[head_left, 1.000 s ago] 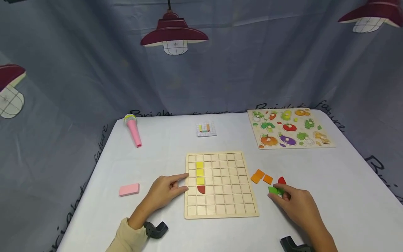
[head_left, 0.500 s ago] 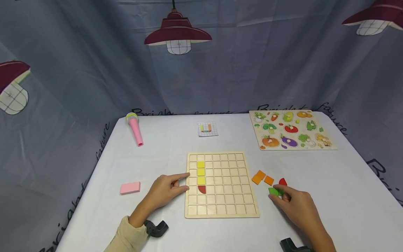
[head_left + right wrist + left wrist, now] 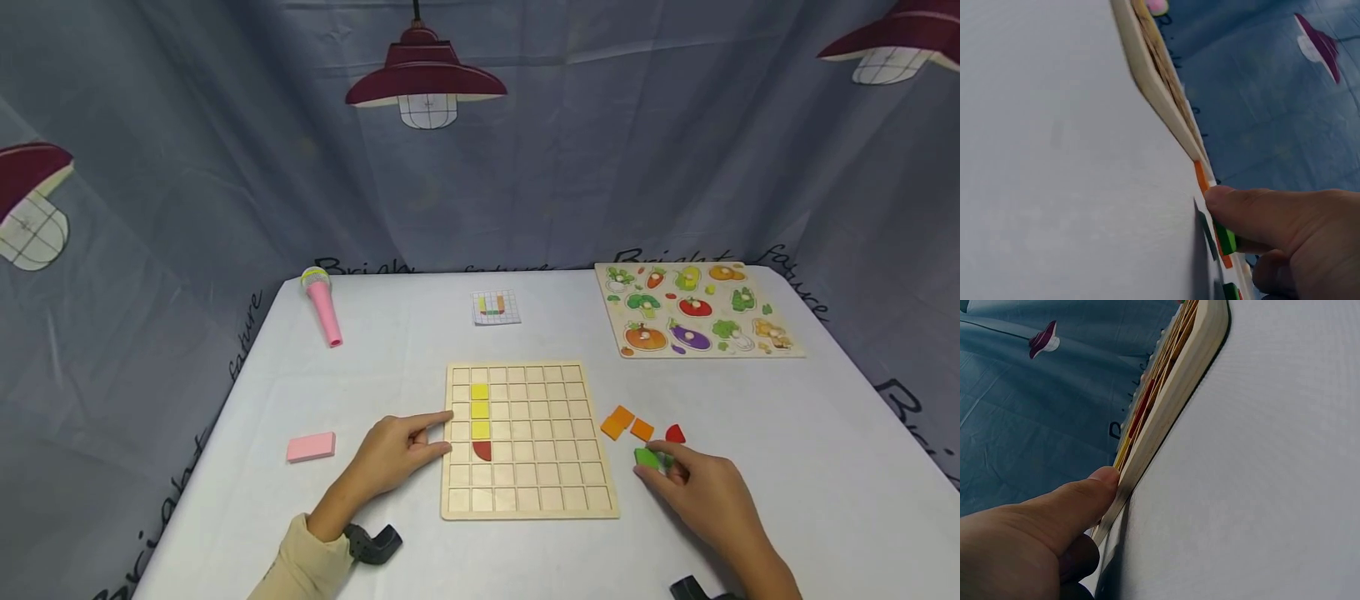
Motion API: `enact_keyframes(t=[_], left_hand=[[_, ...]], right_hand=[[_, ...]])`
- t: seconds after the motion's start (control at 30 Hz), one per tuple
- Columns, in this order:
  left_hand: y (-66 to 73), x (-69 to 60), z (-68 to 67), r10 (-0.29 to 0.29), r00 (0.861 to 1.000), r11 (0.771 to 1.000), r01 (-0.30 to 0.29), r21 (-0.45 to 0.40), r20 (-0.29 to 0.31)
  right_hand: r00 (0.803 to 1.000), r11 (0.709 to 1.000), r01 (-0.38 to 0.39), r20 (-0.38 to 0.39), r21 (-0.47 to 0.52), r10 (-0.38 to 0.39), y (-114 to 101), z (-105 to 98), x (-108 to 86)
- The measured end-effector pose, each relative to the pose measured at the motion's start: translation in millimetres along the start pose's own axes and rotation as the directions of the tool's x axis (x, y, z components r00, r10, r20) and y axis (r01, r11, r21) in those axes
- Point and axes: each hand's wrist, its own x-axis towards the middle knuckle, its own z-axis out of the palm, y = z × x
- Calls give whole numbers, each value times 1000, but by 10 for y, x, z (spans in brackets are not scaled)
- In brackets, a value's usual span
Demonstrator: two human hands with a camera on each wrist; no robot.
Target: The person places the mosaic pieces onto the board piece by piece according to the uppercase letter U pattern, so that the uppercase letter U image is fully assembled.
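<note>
The gridded wooden board (image 3: pixel 543 451) lay toward the middle of the white table (image 3: pixel 397 346), and the work on it looked roughly half done, judging by the small card (image 3: pixel 497 307) near the table's far edge, whose U pattern showed yellow, red, green and orange. Three yellow squares (image 3: pixel 480 410) sat in the second column from the board's left edge, with a red quarter piece (image 3: pixel 482 451) in the cell just below them. The left hand (image 3: pixel 397 454) touched the board's left edge with thumb and forefinger, gripping nothing. Off the board's right edge, the right hand (image 3: pixel 693 483) pinched a green piece (image 3: pixel 647 457) between thumb and finger; whether it had fully left the table was hard to tell. Apparently left to place were that piece, another green piece (image 3: pixel 668 460) partly hidden by the fingers, a second red piece (image 3: pixel 675 434), and three orange squares (image 3: pixel 642 429), two of them touching. A toy microphone (image 3: pixel 322 306) lay by the table's far left corner, a pink block (image 3: pixel 311 447) toward its left edge, and a vegetable puzzle (image 3: pixel 711 328) by its far right corner.
</note>
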Motion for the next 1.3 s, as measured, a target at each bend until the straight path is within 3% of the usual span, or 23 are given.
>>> enact_keyframes(t=[0.17, 0.3, 0.4, 0.63, 0.8, 1.3], left_hand=[[1, 6, 0, 1, 1000, 1000, -1, 0, -7], [-9, -4, 3, 10, 1000, 1000, -10, -3, -13], [-14, -9, 5, 13, 1000, 1000, -13, -5, -13], [-7, -13, -22, 0, 1000, 1000, 0, 1, -19], [-8, -15, -3, 7, 1000, 1000, -7, -11, -8], [-3, -20, -3, 13, 1000, 1000, -13, -10, -15]], right_hand=[[992, 993, 121, -41, 1, -121, -41, 17, 23], [964, 971, 240, -121, 10, -237, -51, 51, 43], [953, 961, 276, -127, -4, -274, -56, 58, 55], [987, 985, 163, 12, -50, -162, 31, -102, 86], [994, 994, 81, 84, -67, -76, 133, -128, 3], [991, 989, 115, 85, -89, -107, 20, -103, 24]])
